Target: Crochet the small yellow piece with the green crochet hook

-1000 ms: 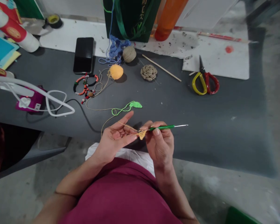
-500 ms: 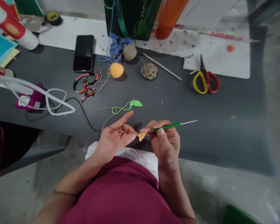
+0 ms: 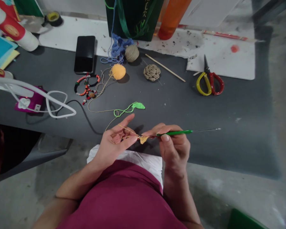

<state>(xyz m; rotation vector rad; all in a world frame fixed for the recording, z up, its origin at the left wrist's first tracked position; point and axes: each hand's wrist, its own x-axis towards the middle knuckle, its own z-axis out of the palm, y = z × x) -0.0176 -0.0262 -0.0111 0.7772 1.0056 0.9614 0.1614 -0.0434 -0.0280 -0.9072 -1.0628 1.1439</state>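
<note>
Between my hands is a small piece of yellow crochet (image 3: 143, 139). My left hand (image 3: 116, 138) pinches its left edge between thumb and fingers, with yellow yarn running over the raised forefinger. My right hand (image 3: 173, 143) grips the green handle of a crochet hook (image 3: 177, 132); one metal end reaches the crochet piece and the other points out to the right. Just beyond my hands lies a green crocheted leaf (image 3: 139, 105) with a loose yarn tail. Farther back sit a yellow yarn ball (image 3: 118, 72) and a brown crocheted rosette (image 3: 152, 72).
Scissors (image 3: 209, 79) lie at the right, near a thin wooden stick (image 3: 165, 67). A phone (image 3: 85, 54), beaded bracelets (image 3: 87, 86) and a beige yarn ball (image 3: 132, 53) are at the back left. White cables (image 3: 62, 108) loop over a purple power block (image 3: 32, 101).
My right hand has shifted right with the hook, whose free end now reaches farther right. My left hand still holds the crochet piece in nearly the same spot.
</note>
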